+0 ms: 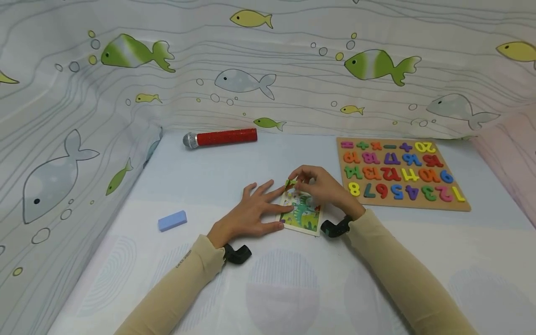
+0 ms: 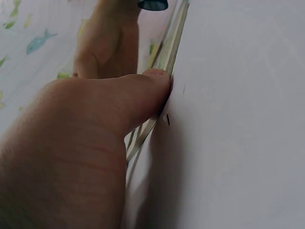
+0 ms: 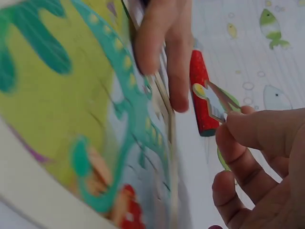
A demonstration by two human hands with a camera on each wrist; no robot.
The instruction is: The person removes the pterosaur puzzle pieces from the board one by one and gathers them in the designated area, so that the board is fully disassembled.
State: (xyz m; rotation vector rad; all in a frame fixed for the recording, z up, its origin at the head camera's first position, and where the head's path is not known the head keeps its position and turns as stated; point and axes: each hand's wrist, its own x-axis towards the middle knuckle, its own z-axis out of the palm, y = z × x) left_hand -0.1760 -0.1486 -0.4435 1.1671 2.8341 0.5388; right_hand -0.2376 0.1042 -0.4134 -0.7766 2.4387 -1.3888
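A small picture puzzle with a green dinosaur (image 1: 302, 216) lies in its pale frame at the middle of the table. My left hand (image 1: 250, 215) spreads its straight fingers over the puzzle's left side; in the left wrist view, the thumb (image 2: 147, 88) rests against the edge of the board (image 2: 177, 40). Over the puzzle's far edge, my right hand (image 1: 322, 186) pinches a small puzzle piece (image 3: 209, 99) between thumb and fingertips. The right wrist view shows that piece raised off the board, with part of it hidden by the fingers.
A red microphone (image 1: 226, 137) lies at the back. Left of the hands is a blue block (image 1: 172, 221). A wooden number board (image 1: 402, 201) with colourful digits lies at the back right. Fish-patterned cloth (image 1: 293, 51) stands behind the table.
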